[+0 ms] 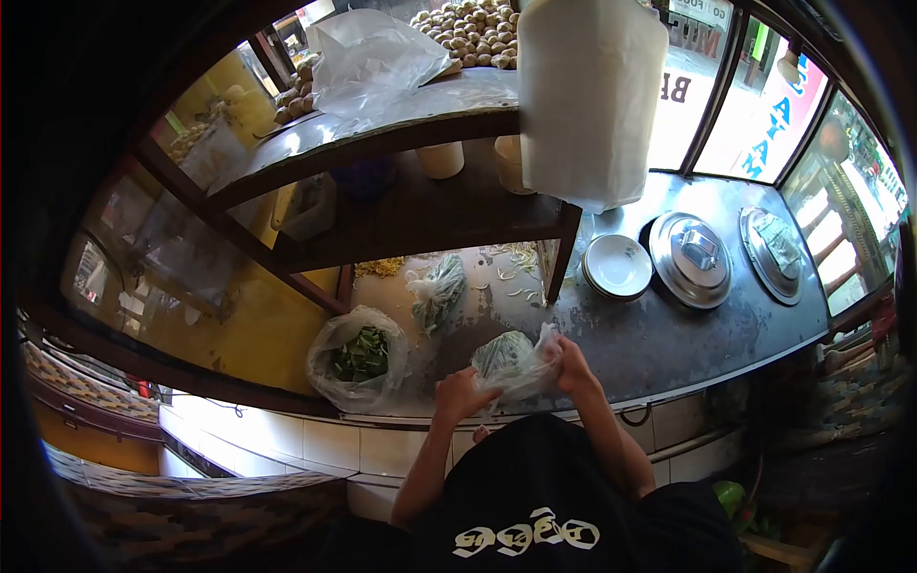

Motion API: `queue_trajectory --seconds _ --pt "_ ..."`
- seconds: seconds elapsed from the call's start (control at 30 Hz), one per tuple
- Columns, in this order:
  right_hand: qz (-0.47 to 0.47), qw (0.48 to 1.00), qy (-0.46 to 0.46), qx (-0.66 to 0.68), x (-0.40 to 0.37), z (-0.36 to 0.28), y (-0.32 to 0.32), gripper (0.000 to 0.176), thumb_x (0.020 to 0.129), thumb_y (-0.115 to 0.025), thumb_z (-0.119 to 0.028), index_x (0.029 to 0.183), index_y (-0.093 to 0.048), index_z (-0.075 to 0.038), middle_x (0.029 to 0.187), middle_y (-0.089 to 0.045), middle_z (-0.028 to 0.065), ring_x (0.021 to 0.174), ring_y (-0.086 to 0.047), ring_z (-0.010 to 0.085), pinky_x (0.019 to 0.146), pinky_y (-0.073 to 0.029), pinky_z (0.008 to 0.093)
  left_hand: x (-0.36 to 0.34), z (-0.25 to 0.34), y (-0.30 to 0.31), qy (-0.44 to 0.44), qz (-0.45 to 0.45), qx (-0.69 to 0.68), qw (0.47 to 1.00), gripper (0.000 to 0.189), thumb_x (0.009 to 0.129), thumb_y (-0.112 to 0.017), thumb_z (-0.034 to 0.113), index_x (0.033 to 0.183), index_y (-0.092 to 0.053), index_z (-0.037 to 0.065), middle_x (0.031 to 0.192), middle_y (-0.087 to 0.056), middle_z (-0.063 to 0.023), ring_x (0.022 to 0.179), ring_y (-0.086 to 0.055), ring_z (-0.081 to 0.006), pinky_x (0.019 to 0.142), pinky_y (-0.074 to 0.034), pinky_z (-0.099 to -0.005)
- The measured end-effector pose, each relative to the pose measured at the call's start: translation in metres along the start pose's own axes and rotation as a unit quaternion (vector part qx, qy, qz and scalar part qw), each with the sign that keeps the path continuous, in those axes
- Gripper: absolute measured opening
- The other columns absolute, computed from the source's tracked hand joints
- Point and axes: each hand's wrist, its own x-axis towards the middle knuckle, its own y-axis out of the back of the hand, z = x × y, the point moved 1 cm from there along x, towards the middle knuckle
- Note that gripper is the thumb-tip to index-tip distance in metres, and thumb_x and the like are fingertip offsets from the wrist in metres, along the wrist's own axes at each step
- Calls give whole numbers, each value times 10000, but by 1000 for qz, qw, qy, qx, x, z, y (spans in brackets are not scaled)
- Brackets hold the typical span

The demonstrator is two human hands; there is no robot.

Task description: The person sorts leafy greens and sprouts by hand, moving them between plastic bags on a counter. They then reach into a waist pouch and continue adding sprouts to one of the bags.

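A clear plastic bag (503,353) with pale green contents rests at the counter's front edge, between my two hands. My left hand (462,394) grips the bag's near left side with curled fingers. My right hand (573,367) pinches the bag's gathered plastic at the upper right. Just what the green contents are, I cannot make out. To the left stands an open plastic bag of dark green leaves (360,354). Behind it lies a knotted plastic bag (438,292) with greenish contents.
A stack of white bowls (618,266) and two lidded metal pots (690,260) (772,256) stand on the metal counter (611,344) at right. Above hangs a wooden shelf (401,253) with containers. A large white plastic pack (592,105) and piled round brown items (470,33) are higher up.
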Motion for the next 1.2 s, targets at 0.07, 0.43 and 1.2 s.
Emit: queue_trajectory --seconds 0.07,0.43,1.2 --pt "106 982 3 -159 -2 6 -52 249 803 -498 -234 939 -530 -28 833 -577 52 750 -550 131 661 -438 278 12 -8 -6 11 -19 -7 1000 430 670 -598 409 801 -599 0 756 -608 -140 748 -590 -262 629 -448 -355" --pt "255 691 -25 -676 0 25 -73 249 736 -604 -196 634 -584 31 565 -546 29 495 -496 97 507 -412 247 46 -32 -18 219 72 -767 598 146 760 -554 187 695 -557 57 693 -556 -36 651 -535 -162 605 -428 -319" --pt "185 456 198 -848 8 14 -160 818 544 -717 -320 1208 -317 -60 1225 -324 177 1095 -363 313 894 -322 382 14 -12 23 81 85 -643 757 164 742 -599 66 901 -575 33 777 -548 -14 691 -525 -127 640 -430 -251"
